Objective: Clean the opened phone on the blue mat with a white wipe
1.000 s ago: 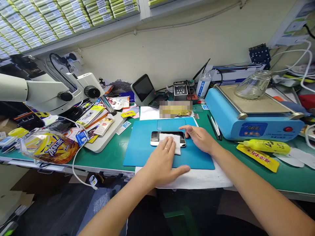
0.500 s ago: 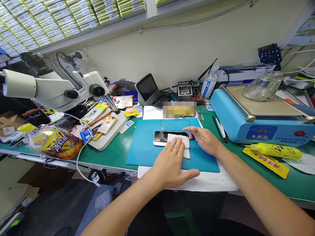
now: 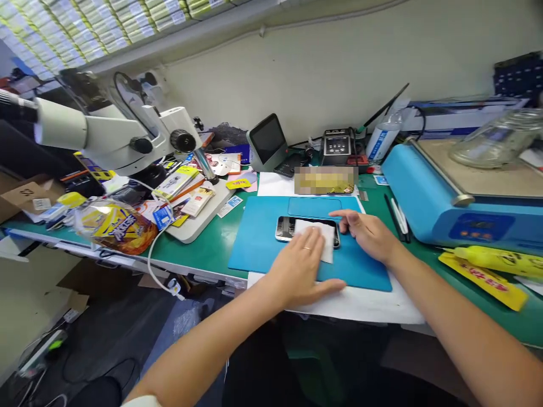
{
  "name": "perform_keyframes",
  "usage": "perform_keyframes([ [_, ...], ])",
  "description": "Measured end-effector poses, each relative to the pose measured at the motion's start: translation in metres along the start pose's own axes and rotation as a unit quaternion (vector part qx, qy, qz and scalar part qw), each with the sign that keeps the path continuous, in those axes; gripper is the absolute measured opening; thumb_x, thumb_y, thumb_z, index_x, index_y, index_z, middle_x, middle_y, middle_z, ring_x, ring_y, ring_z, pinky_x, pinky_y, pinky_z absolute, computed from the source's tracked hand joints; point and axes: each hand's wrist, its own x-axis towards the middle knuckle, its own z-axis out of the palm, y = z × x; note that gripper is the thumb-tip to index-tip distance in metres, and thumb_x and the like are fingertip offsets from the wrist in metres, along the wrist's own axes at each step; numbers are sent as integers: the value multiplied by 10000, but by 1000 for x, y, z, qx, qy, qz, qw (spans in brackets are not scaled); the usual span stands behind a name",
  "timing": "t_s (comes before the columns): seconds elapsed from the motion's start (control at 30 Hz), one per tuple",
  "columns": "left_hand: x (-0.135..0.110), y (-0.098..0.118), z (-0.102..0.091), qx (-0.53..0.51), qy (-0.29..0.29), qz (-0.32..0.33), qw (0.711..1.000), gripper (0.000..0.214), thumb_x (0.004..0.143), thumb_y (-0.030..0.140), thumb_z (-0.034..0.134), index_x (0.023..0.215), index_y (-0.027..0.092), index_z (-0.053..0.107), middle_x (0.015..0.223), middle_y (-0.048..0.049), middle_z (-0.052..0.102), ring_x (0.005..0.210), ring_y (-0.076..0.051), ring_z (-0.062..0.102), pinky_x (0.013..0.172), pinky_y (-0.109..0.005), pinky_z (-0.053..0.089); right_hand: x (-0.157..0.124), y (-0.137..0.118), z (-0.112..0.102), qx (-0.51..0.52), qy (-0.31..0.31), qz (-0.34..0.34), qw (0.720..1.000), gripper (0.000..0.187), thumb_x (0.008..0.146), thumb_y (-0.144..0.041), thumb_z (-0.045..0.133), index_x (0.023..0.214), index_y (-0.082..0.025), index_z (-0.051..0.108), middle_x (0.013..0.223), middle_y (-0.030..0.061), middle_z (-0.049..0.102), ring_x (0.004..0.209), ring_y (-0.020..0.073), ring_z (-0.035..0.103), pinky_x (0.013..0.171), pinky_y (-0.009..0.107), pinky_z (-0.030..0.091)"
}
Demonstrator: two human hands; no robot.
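A phone (image 3: 285,227) lies flat on a blue work mat (image 3: 254,243) on the green bench. A white cloth (image 3: 317,233) covers the phone's right half. My left hand (image 3: 299,271) presses flat on the cloth, fingers stretched out, a ring on one finger. Beside the phone's right end rests my right hand (image 3: 368,234), its fingers extended and touching that edge.
A microscope (image 3: 110,135) stands at the left over scattered cards and a snack bag (image 3: 114,226). A blue heating machine (image 3: 445,198) with a glass jar (image 3: 496,138) sits at the right. A yellow tube (image 3: 492,257), small screen (image 3: 267,141) and soldering station (image 3: 337,146) surround the mat.
My left hand has slid the cloth rightward along the phone and back a little. The camera view has shifted left and down. My right hand stays at the phone's right end.
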Motion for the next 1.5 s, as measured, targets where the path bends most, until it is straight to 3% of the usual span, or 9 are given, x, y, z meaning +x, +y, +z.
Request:
perform_keyframes([
  [0.2, -8, -35, -1, 4, -13, -80, 997, 905, 982, 701, 286, 1546, -6, 266, 1637, -221, 184, 1535, -325, 141, 1239, -468, 197, -2, -5, 1, -30, -5, 1, 1000, 830, 925, -774, 131, 1030, -210, 732, 741, 52, 658, 728, 212, 616, 731, 347, 476],
  [0.5, 22, 27, 12, -41, 0, 30, 999, 938, 961, 751, 265, 1537, 13, 304, 1632, -193, 233, 1538, -309, 146, 1250, -438, 173, -2, -1, 2, -8, 7, 7, 1000, 846, 918, -783, 163, 1100, -184, 733, 734, 63, 645, 695, 210, 602, 671, 337, 473],
  [0.67, -11, -14, 1, -29, 1, -32, 999, 900, 986, 722, 208, 1535, 17, 316, 1622, -199, 254, 1528, -294, 197, 1240, -428, 210, -2, -1, 1, -25, -9, 7, 1000, 811, 937, -756, 159, 1110, -201, 724, 759, 63, 655, 711, 206, 595, 676, 332, 462],
  [0.8, 0, -35, -3, -14, 2, -95, 995, 887, 1001, 694, 198, 1534, -7, 302, 1617, -223, 238, 1524, -323, 193, 1232, -462, 222, -1, -3, 1, -40, -6, 0, 999, 807, 936, -759, 153, 1025, -212, 739, 753, 58, 659, 733, 211, 613, 721, 346, 475],
  [0.97, 24, 4, 6, -37, 1, -35, 999, 981, 958, 758, 253, 1520, -44, 310, 1612, -243, 243, 1526, -346, 172, 1244, -462, 189, -2, -4, 1, -26, -2, 6, 1000, 818, 917, -784, 158, 1022, -214, 735, 743, 61, 654, 711, 210, 608, 642, 327, 465],
  [1.1, 1, 10, 8, -47, 7, -13, 999, 940, 970, 744, 223, 1542, 3, 297, 1627, -205, 232, 1532, -311, 170, 1247, -442, 197, -3, -5, 1, -32, -5, 7, 999, 824, 915, -787, 152, 991, -212, 738, 766, 69, 663, 710, 209, 606, 642, 329, 466],
  [1.27, -31, -33, -1, 9, 3, -95, 995, 904, 991, 703, 247, 1537, -16, 292, 1628, -221, 203, 1529, -311, 184, 1243, -460, 210, -3, -8, 0, -31, -6, 7, 999, 791, 936, -756, 155, 1007, -222, 734, 764, 66, 657, 753, 226, 616, 722, 356, 480],
  [1.37, -19, -38, -1, 21, 8, -126, 992, 916, 985, 696, 294, 1539, -34, 267, 1621, -247, 202, 1525, -331, 190, 1237, -484, 216, -2, -8, 0, -41, -3, 0, 999, 789, 939, -754, 155, 1007, -225, 737, 749, 59, 655, 772, 231, 623, 765, 368, 478],
  [1.5, 15, -3, 6, -17, 8, -92, 996, 969, 958, 734, 320, 1531, -47, 285, 1615, -252, 223, 1524, -349, 180, 1246, -465, 191, -2, -5, 2, -37, -1, 5, 999, 824, 928, -771, 159, 1066, -200, 737, 746, 58, 648, 747, 224, 618, 732, 353, 469],
])
